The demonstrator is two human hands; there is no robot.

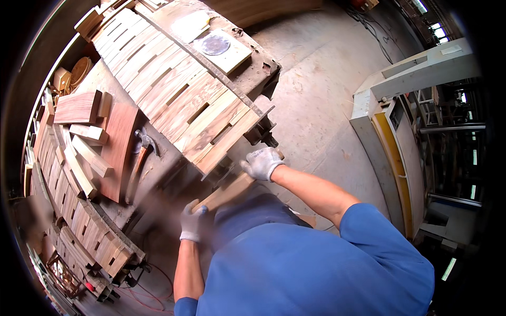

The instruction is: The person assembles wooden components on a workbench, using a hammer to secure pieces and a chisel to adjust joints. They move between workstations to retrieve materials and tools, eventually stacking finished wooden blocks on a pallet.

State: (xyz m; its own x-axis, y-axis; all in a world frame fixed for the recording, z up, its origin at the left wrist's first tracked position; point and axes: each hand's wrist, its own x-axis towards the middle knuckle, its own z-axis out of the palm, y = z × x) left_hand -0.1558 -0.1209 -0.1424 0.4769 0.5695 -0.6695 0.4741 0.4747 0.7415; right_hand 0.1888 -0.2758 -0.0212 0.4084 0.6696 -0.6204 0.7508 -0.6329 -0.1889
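Observation:
A short wooden board (227,193) is held crosswise in front of my body. My left hand (192,221), in a pale glove, is closed on its left end. At the other end my right hand (262,164), also gloved, grips the board with the fingers wrapped over it. Just beyond it, a row of light wooden slats (174,87) lies side by side on a metal-edged bench, with dark gaps between some pieces. The board is near the close end of that row but its exact distance is hard to tell. Blur covers the area beside my left hand.
A claw hammer (141,152) lies left of the slats, beside reddish planks (117,152) and loose wood blocks (92,155). Another slat row (79,221) runs at far left. A round disc (215,44) sits on a pale board up top. A grey machine frame (363,113) stands right.

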